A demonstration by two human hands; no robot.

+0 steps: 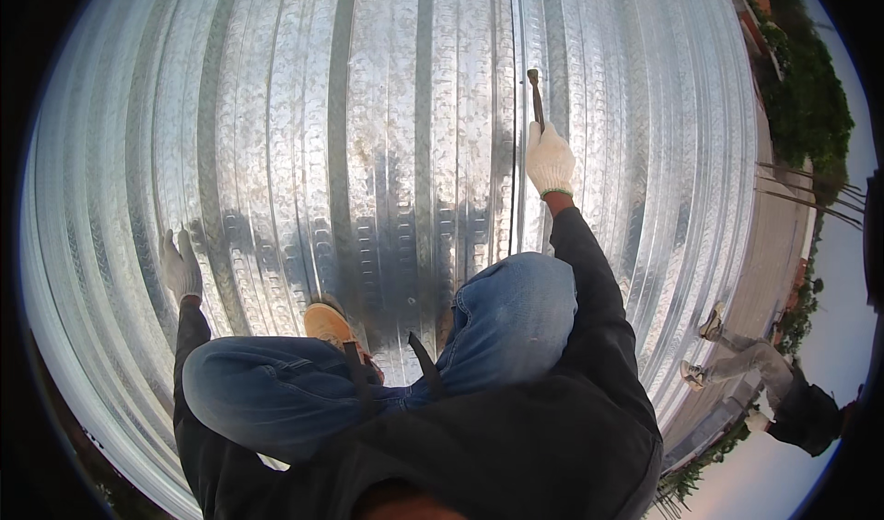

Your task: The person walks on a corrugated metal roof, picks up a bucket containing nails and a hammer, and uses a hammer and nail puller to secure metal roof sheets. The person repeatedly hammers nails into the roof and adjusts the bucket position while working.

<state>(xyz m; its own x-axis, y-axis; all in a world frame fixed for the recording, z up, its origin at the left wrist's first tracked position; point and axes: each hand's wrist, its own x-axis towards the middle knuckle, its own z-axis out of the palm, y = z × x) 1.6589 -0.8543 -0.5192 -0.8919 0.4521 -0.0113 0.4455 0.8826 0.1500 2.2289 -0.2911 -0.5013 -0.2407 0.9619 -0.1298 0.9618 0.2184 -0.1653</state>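
Note:
Ribbed, shiny metal decking (387, 105) spreads out under me, and I squat on it. My right hand (552, 161), in a white knit glove with a green cuff edge, is closed around a slim, dark-handled hammer-like tool (537, 96). The tool's small blunt head points away from me, beside a dark lengthwise seam (514, 161) between sheets. Whether the head touches the metal I cannot tell. Over at the left, my left hand (181, 267) wears a pale glove. Its fingers are apart and hold nothing, close to or resting on the ribs.
My tan shoe (329, 325) stands on the decking between my bent knees. At right, another person (773, 382) stands beyond the sheets near a brownish surface (778, 234). Several thin rods (810, 193) stick out there, with trees (806, 87) behind.

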